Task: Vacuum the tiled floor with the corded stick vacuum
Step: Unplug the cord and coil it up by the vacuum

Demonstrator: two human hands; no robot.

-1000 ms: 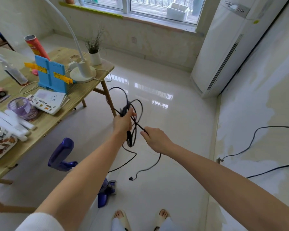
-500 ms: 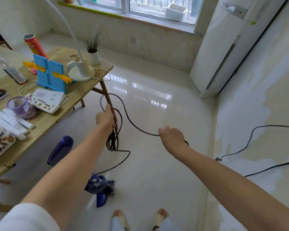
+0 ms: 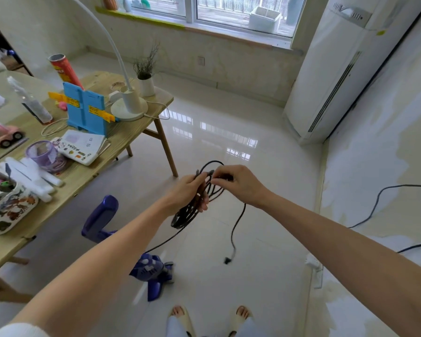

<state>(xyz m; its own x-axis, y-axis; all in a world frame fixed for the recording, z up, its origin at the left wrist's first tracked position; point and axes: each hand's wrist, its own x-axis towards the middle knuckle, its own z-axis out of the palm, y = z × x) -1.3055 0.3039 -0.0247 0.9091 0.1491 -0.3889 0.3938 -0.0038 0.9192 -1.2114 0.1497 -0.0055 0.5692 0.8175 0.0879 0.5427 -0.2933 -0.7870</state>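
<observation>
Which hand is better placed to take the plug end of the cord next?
Probably the right hand. The plug hangs below it on the loose strand it pinches, while the left hand is full, gripping the coiled cord.

Wooden table [image 3: 129,132] sitting at left, white standing air conditioner [image 3: 331,76] filling the far right corner.

On the table: white gooseneck desk lamp [image 3: 129,105] standing near the far end, small potted plant [image 3: 145,79] sitting just beside it at the corner; blue book stand [image 3: 84,109] standing upright with yellow tabs, red snack can [image 3: 63,70] leaning behind it; booklet [image 3: 79,147] lying flat in front of the stand; purple mesh cup [image 3: 43,154] sitting beside the booklet; pink toy car [image 3: 4,135] resting near the left edge. Second black cable [image 3: 374,205] trailing along the right wall. Window [image 3: 229,10] showing at top.
</observation>
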